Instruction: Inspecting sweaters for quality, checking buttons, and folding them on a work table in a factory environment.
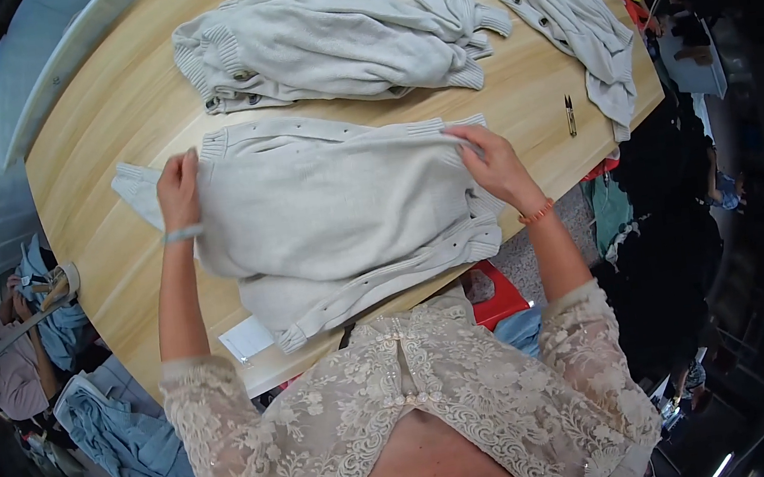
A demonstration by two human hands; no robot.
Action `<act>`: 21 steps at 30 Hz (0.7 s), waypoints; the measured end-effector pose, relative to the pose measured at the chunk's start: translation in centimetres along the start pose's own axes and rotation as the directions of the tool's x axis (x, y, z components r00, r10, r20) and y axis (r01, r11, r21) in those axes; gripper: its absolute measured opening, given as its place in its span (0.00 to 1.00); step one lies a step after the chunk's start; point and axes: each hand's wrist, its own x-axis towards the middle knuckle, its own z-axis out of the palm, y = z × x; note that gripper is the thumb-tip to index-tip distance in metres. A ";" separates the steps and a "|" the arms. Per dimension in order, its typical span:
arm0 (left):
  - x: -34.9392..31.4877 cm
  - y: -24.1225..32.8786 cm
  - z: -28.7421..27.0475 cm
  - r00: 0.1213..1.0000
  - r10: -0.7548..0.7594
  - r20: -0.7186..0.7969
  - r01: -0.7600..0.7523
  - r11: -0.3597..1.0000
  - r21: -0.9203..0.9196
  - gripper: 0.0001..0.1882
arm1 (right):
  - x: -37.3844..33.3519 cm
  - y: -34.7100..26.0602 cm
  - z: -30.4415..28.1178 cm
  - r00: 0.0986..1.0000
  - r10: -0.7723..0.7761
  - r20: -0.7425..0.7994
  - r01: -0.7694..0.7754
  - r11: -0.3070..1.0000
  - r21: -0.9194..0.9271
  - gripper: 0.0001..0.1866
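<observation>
A pale grey knit cardigan (330, 197) lies spread sideways on the wooden table in front of me, with ribbed edges and small dark dots along its bands. One sleeve pokes out beyond my left hand (179, 196), whose fingers are closed on the cardigan's left edge. At the opposite end, my right hand (495, 167) pinches the ribbed edge between thumb and fingers. A white card tag (247, 339) rests by the lower left part of the cardigan, near the table's front edge.
Beyond it lies a crumpled grey cardigan (313, 44) with dark buttons; another grey garment (579, 27) hangs toward the right edge. A pen (570, 116) lies on the table (540, 140). Blue denim (131, 437) is piled at left, near another person (14, 360). A red stool (498, 293) stands below.
</observation>
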 end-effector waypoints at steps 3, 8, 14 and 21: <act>3.9 -1.7 3.4 0.989 -0.114 -0.094 0.140 0.928 0.345 0.20 | 3.7 1.8 3.1 0.985 0.118 0.124 -0.096 0.981 -0.168 0.11; 5.6 -2.4 6.7 0.990 -0.117 -0.081 0.142 0.793 0.592 0.25 | 5.9 3.7 6.6 0.944 0.312 0.108 -0.216 0.829 -0.516 0.14; 7.6 -3.9 4.9 0.994 -0.068 0.085 0.013 0.850 0.527 0.21 | 8.3 3.6 7.8 0.999 -0.019 0.049 0.039 0.895 -0.444 0.09; 2.5 -4.2 1.9 0.928 0.304 0.213 -0.371 0.731 0.573 0.11 | 10.4 1.8 13.8 0.938 0.065 0.340 0.092 0.900 -0.426 0.19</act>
